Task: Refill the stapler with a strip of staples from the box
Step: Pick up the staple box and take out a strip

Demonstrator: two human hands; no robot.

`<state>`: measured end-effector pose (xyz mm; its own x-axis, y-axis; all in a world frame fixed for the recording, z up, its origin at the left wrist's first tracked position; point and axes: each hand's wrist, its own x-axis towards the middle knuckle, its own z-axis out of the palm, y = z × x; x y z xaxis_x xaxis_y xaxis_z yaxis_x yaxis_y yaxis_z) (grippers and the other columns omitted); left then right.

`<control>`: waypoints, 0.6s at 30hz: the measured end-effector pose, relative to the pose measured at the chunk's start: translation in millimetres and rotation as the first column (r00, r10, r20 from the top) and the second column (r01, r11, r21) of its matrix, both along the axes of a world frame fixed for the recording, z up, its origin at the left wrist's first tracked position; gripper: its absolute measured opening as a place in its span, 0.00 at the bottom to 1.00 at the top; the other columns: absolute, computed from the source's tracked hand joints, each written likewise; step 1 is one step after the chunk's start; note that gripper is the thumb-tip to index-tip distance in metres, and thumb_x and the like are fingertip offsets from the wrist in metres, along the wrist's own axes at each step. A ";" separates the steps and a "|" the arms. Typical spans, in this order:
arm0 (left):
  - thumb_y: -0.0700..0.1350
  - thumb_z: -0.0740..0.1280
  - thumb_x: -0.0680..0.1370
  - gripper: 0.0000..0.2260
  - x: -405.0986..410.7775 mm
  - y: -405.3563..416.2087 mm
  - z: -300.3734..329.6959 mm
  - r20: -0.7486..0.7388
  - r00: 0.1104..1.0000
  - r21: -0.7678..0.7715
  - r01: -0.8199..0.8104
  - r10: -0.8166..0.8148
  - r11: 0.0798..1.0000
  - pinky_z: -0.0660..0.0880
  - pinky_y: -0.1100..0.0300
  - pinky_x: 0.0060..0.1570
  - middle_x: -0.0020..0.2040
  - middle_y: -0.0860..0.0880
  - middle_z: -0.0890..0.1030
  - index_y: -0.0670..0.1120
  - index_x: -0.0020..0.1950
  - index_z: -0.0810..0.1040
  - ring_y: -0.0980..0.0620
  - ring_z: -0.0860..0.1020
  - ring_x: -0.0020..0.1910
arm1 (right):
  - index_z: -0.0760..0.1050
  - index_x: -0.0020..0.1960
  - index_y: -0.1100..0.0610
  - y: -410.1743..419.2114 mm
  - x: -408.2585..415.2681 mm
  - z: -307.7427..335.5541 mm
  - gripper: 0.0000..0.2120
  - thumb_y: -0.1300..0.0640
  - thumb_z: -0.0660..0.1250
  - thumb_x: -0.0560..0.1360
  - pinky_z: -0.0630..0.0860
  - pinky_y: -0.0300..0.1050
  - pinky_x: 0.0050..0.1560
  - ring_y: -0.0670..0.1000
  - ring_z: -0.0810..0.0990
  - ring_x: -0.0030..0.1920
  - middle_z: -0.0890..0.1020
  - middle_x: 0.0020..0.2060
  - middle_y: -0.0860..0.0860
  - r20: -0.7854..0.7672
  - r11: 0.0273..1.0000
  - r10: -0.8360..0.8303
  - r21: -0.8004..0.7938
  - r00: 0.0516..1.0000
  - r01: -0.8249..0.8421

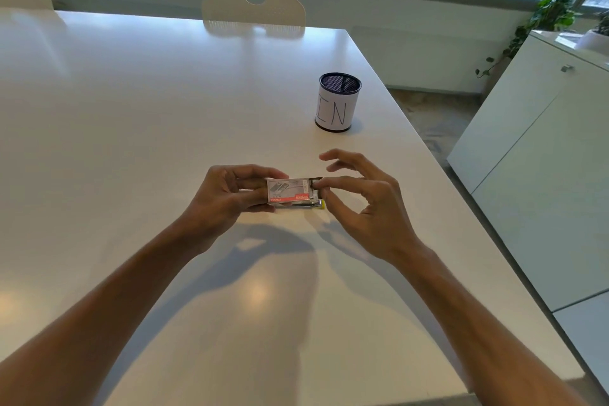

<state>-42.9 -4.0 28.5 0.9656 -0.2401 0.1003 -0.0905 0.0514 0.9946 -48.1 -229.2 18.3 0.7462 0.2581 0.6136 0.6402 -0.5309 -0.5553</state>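
Note:
A small white and red staple box [289, 190] is held just above the white table [164, 109], near its middle. My left hand [227, 199] grips the box's left end between thumb and fingers. My right hand [359, 198] pinches the box's right end, at its opened flap, with thumb and forefinger; the other fingers are spread. Under the box lies a metallic object with a yellow tip [322, 205], mostly hidden; it may be the stapler, but I cannot tell.
A black mesh pen cup [338, 102] wrapped in white paper marked "IN" stands beyond my right hand. The table's right edge runs close by, with white cabinets [534, 158] beyond it. A cream chair [253, 8] stands at the far edge.

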 end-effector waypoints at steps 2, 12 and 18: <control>0.36 0.69 0.71 0.10 -0.7 -0.8 0.0 0.004 1.000 -0.007 0.003 -0.003 1.000 0.81 0.63 0.40 0.42 0.49 0.88 0.49 0.44 0.86 0.51 0.86 0.42 | 0.85 0.53 0.55 -0.8 -0.5 1.1 0.08 0.57 0.70 0.75 0.83 0.52 0.41 0.48 0.80 0.55 0.80 0.62 0.51 -0.005 1.000 -0.002 0.000 1.000 0.002; 0.39 0.70 0.68 0.09 -1.4 -2.7 -2.4 0.041 0.999 0.033 -0.002 0.001 0.999 0.81 0.64 0.40 0.41 0.51 0.88 0.48 0.47 0.84 0.53 0.85 0.41 | 0.86 0.52 0.53 -0.8 -2.8 4.6 0.08 0.53 0.73 0.74 0.83 0.51 0.40 0.45 0.80 0.53 0.80 0.62 0.48 -0.042 0.997 -0.053 -0.064 0.998 0.050; 0.34 0.70 0.72 0.10 -4.4 -9.3 -5.7 0.062 0.997 0.028 -0.043 0.042 0.999 0.80 0.64 0.41 0.40 0.52 0.87 0.48 0.46 0.85 0.53 0.85 0.42 | 0.86 0.45 0.54 2.4 -4.5 6.5 0.08 0.50 0.73 0.73 0.77 0.36 0.44 0.47 0.82 0.49 0.82 0.59 0.49 -0.054 0.985 -0.163 -0.066 0.985 0.159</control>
<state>-47.3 -13.3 22.8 0.9672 -0.2027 0.1528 -0.1526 0.0169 0.9881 -52.6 -226.8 24.7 0.8156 0.1672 0.5540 0.5105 -0.6587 -0.5527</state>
